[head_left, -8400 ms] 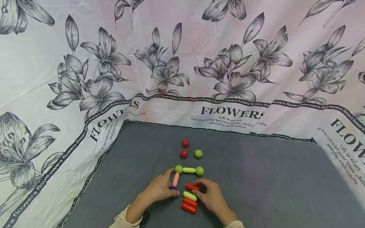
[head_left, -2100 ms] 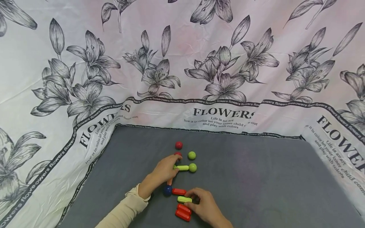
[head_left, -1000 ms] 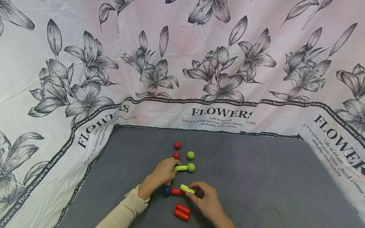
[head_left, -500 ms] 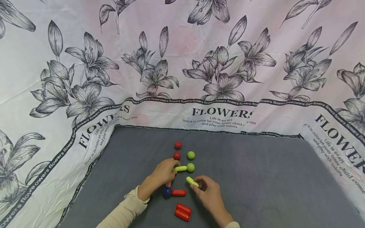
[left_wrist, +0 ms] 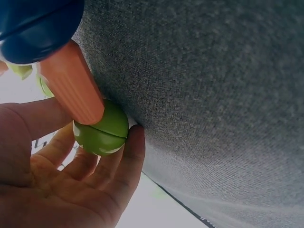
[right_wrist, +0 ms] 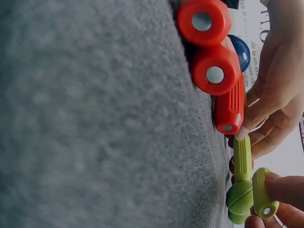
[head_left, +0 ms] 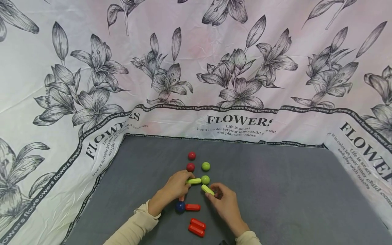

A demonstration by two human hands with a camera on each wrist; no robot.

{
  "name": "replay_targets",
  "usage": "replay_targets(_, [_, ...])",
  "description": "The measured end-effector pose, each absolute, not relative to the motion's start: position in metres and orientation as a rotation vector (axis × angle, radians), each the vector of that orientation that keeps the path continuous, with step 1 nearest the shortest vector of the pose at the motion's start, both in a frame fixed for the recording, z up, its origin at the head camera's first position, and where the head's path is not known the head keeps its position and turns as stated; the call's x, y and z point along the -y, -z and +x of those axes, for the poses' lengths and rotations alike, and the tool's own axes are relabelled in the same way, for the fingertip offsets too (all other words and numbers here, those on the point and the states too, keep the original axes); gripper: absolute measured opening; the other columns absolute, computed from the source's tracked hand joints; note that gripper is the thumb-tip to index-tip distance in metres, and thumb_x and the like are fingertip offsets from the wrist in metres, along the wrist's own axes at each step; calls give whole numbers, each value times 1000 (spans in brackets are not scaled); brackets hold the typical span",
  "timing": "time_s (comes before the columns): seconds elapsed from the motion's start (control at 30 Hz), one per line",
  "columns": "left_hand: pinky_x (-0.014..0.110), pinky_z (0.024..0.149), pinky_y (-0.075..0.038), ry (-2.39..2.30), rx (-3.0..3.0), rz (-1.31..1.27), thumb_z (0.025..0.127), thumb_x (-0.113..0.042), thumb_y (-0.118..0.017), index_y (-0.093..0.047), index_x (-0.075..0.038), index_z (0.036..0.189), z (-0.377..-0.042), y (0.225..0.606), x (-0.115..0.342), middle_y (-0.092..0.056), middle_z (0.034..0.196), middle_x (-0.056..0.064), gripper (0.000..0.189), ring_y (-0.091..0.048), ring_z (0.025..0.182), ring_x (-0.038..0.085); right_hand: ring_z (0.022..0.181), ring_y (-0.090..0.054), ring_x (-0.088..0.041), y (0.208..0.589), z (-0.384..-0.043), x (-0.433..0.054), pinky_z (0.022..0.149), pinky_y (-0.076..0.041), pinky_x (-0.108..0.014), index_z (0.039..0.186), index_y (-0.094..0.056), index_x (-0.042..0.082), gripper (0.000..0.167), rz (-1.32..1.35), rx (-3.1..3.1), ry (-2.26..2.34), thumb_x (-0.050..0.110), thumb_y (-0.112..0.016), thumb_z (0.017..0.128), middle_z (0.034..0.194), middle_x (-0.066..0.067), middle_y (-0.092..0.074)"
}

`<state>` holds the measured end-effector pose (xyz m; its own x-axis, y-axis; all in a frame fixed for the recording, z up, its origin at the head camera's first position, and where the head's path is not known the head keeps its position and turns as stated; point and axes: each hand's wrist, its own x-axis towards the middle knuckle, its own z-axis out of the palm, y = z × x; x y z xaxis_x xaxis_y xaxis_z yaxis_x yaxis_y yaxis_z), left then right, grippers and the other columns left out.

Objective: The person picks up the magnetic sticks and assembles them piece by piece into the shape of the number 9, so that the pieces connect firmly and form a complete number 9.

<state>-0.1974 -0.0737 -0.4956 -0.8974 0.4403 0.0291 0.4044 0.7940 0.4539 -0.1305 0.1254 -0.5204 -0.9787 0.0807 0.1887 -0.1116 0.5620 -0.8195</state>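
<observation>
My left hand (head_left: 176, 185) grips a green ball (left_wrist: 100, 137), mostly hidden in the head view. From that ball an orange rod (left_wrist: 71, 83) runs to a blue ball (head_left: 180, 207), which carries a red rod (head_left: 193, 207) pointing right. A yellow-green rod (head_left: 194, 181) also leads right from the gripped ball to a second green ball (head_left: 205, 180). Between thumb and fingers, my right hand (head_left: 226, 204) pinches a loose yellow-green rod (head_left: 207, 190), its far end close to that second ball. In the right wrist view, the held rod's near end shows a metal disc.
Two red rods (head_left: 197, 227) lie side by side nearer the person. Beyond the hands sit a far red ball (head_left: 191, 155), a nearer red ball (head_left: 190, 167) and a loose green ball (head_left: 206, 166). A flower-printed cloth (head_left: 239, 122) borders the grey surface (head_left: 291, 190).
A red rod has joined the blue ball. My left hand has gone from there to the green ball. My right hand has lifted the yellow-green rod and carried it away from me.
</observation>
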Motion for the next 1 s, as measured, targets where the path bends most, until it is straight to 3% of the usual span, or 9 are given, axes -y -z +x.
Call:
replay_targets(0.3, [30,72,-50,-714,-2912,684,88,-7,-72,-74,-13,108,-196,495,74,-66,92,-1,21,-56,79,9,70,-57,-3,521,-134,-125,65,-48,-21,98,-74,12,23,-1,2552,-1399,10,-85,78,87,-1,-72])
replay_targets(0.63, [37,76,-53,-695,-2915,695,88,-7,-71,-70,-11,114,-194,494,71,-69,103,4,26,-62,88,16,68,-57,-3,522,-136,-126,64,-47,-19,94,-74,14,20,-54,2562,-1390,10,-85,78,85,-1,-72])
replay_targets(1.0, [38,77,-53,-689,-2905,643,90,-9,-71,-68,-12,120,-194,494,72,-68,103,3,31,-62,89,16,66,-55,-2,523,-135,-127,60,-44,-19,92,-73,13,19,-87,2555,-1372,10,-85,78,82,0,-72])
